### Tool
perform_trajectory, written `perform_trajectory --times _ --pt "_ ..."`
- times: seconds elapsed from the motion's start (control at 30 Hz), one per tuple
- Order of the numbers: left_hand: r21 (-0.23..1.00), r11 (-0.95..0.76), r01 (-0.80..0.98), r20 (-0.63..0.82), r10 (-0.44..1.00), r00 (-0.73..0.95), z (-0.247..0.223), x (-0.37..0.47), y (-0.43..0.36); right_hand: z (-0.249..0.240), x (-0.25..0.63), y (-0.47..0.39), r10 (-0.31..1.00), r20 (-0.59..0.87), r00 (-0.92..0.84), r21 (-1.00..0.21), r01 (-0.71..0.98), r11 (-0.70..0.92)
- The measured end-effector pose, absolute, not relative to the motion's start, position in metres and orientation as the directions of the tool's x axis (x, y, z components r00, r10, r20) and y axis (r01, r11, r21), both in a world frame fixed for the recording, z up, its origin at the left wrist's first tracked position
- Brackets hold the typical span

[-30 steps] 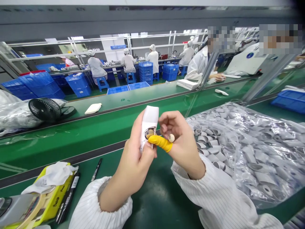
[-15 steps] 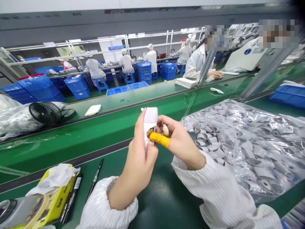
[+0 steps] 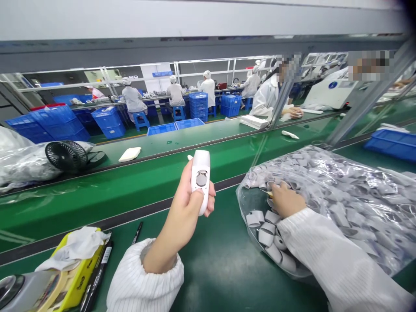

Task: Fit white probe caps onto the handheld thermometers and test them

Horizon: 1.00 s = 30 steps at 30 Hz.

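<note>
My left hand (image 3: 190,201) is closed round a white handheld device (image 3: 202,162), held upright above the bench with its thumb on the lower front. A round grey disc (image 3: 201,179) shows in an opening in the device's face. Over to the right, my right hand (image 3: 287,199) reaches in at the mouth of a clear plastic bag (image 3: 242,203) filled with short grey plastic sleeves (image 3: 267,234). Its fingers are curled down among the sleeves, a bit of yellow finger cover showing; what they grip is hidden.
A yellow tray (image 3: 79,277) with a white cloth and tape stands at the left, beside black markers (image 3: 97,277). Beyond the green ledge are a black fan (image 3: 66,156), a white pad (image 3: 130,154) and a blue bin (image 3: 393,143). Co-workers sit farther back.
My right hand has left the device and moved right into the bag of sleeves. The device stays in my left hand, its opening and disc now uncovered.
</note>
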State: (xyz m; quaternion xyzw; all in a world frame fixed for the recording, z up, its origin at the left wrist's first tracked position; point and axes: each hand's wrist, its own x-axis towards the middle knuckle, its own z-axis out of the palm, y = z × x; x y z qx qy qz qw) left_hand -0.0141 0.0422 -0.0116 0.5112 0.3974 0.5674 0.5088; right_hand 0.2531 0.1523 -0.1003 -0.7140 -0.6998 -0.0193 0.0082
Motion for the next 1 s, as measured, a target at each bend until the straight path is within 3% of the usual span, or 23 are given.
perform_trajectory --times 0.1,0.2,0.37,0.5,0.67,0.83,1.0 --pt "0.961 -0.226 0.159 0.232 0.972 -0.021 -0.019 -0.015 0.046 -0.120 0.268 0.159 1.000 0.020 0.000 0.054 0.999 -0.002" --pt "0.826 -0.241 0.509 0.347 0.930 -0.122 -0.024 -0.012 0.049 -0.126 0.270 0.161 0.998 0.023 -0.062 0.051 0.997 0.061" --pt "0.619 -0.054 0.783 0.330 0.923 -0.197 -0.034 -0.024 0.073 -0.129 0.266 0.163 0.991 0.049 -0.126 0.000 0.992 0.126" --pt "0.537 0.218 0.815 0.189 0.910 -0.368 -0.060 -0.073 0.118 -0.133 0.269 0.163 0.986 0.112 -0.121 -0.067 0.989 0.129" --pt "0.423 0.529 0.736 0.093 0.782 -0.616 -0.103 -0.130 0.158 -0.141 0.282 0.164 0.975 0.187 -0.121 -0.187 0.970 0.157" --pt "0.384 0.579 0.719 0.151 0.729 -0.668 -0.123 -0.133 0.184 -0.147 0.294 0.165 0.969 0.234 -0.078 -0.333 0.930 0.155" --pt "0.469 0.529 0.707 0.113 0.758 -0.642 -0.126 -0.111 0.232 -0.152 0.296 0.165 0.965 0.260 -0.032 -0.449 0.881 0.150"
